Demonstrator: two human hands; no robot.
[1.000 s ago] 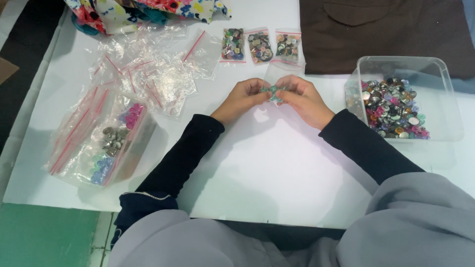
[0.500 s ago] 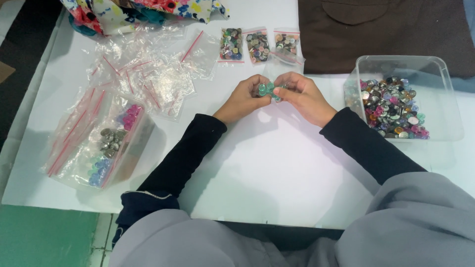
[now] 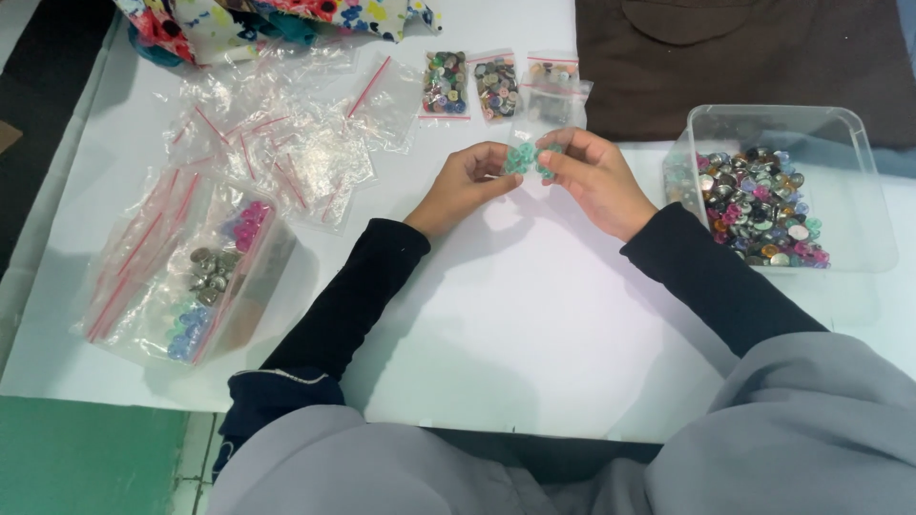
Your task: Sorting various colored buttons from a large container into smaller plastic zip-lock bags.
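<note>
Both hands meet over the white table [image 3: 534,324]. My left hand [image 3: 465,181] and my right hand [image 3: 596,176] together pinch a small clear bag of green buttons [image 3: 527,158] between fingertips. Just beyond them lie three small filled button bags [image 3: 496,88] in a row. A clear plastic tub [image 3: 863,172] holding several mixed coloured buttons [image 3: 759,205] stands right of my right hand.
A heap of empty clear zip bags with red strips [image 3: 277,133] lies at the left rear. A larger clear bag with pink, grey and blue buttons [image 3: 196,277] sits at the left. Floral cloth [image 3: 248,17] and brown cloth [image 3: 744,57] lie at the back.
Both hands stay together at the same spot, with the fingers shifting slightly on the small green button bag.
</note>
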